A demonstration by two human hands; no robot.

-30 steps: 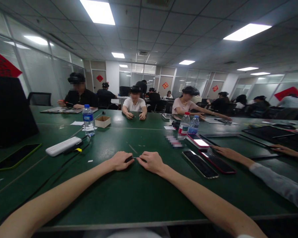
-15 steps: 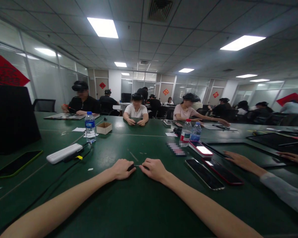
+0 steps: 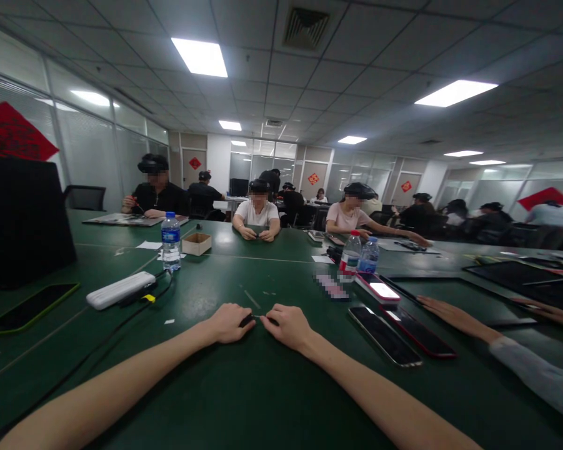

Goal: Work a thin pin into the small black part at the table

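Both my hands rest near each other at the middle of the green table [image 3: 206, 387]. My left hand [image 3: 229, 323] is closed round a small dark object [image 3: 247, 320], mostly covered by the fingers. A thin, light piece spans the narrow gap between the hands. Its other end meets the fingertips of my right hand [image 3: 288, 325], which is closed too; something dark shows under its fingers, too small to name.
To the left lie a white power strip [image 3: 120, 290] with a black cable, a green-edged phone [image 3: 30, 307], a water bottle [image 3: 170, 240] and a small box [image 3: 196, 244]. Phones [image 3: 384, 335], two bottles and another person's hands [image 3: 454, 315] are on the right.
The view has tilted slightly. My hands keep nearly the same pose and hold. At the right, the other person's hands have shifted slightly left.
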